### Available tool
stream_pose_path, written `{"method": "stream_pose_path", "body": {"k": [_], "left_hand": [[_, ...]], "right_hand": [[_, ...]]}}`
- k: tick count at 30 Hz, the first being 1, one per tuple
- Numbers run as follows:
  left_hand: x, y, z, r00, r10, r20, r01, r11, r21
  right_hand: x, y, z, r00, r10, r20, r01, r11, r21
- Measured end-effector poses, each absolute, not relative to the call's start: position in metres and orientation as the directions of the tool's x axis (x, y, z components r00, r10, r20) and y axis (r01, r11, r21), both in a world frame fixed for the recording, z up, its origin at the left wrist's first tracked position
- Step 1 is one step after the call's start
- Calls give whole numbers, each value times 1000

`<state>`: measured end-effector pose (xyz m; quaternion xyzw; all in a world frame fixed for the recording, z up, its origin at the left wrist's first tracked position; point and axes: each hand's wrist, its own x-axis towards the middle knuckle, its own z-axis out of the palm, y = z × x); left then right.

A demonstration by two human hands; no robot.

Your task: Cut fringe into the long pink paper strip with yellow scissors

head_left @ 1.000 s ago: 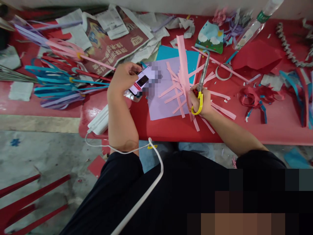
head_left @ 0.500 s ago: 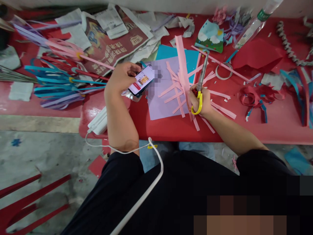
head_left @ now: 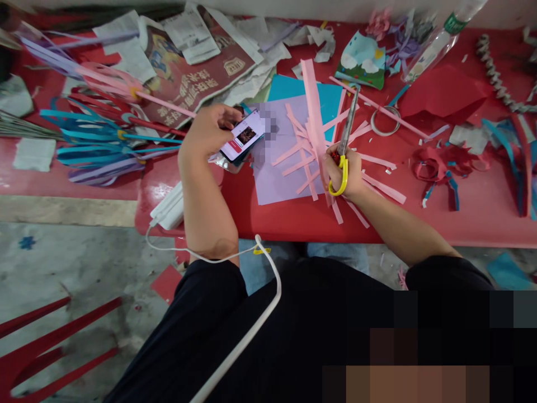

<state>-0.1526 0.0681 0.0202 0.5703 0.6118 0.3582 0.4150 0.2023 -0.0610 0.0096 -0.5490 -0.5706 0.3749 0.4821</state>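
Observation:
My left hand point(head_left: 213, 130) is at the lit phone point(head_left: 245, 136), its thumb on the near edge of the screen and its fingers curled above the phone's left side. In my right hand point(head_left: 346, 170) are scissors point(head_left: 347, 134) with yellow handles, their blades pointing away from me and looking closed. That hand also rests against a wide pink paper strip point(head_left: 312, 106). Cut pink strips point(head_left: 300, 162) lie criss-crossed over a lilac sheet point(head_left: 268, 187), which overlaps a blue sheet point(head_left: 287, 88).
Behind lie newspapers point(head_left: 197, 73). Blue, pink and red paper-strip bundles point(head_left: 92, 134) are at the left. A tape roll point(head_left: 385, 121), red scraps point(head_left: 432, 165) and a plastic bottle point(head_left: 440, 42) are at the right. A white power bank point(head_left: 168, 207) with a cable sits near the table's front edge.
The picture on the phone's screen has changed from a bright one to a darker one. Both hands and the scissors have stayed almost where they were.

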Motion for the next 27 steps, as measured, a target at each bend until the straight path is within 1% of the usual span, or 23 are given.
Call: {"method": "stream_pose_path", "body": {"k": [3,8,17,23,27], "left_hand": [[-149,67,23,-38,994,-106,421,112,900],[-149,70,18,-28,993,-114,439,115,891],[-156,74,3,13,1000,-20,477,11,879],[-153,72,2,9,1000,12,536,-15,844],[-153,75,6,-24,999,37,489,-21,872]], "right_hand": [[202,-61,10,60,988,143,268,122,-956],[201,-62,10,67,986,155,263,132,-956],[201,-62,10,55,986,156,275,135,-952],[202,-61,10,44,985,164,283,146,-948],[203,-62,8,51,983,176,272,156,-949]]}}
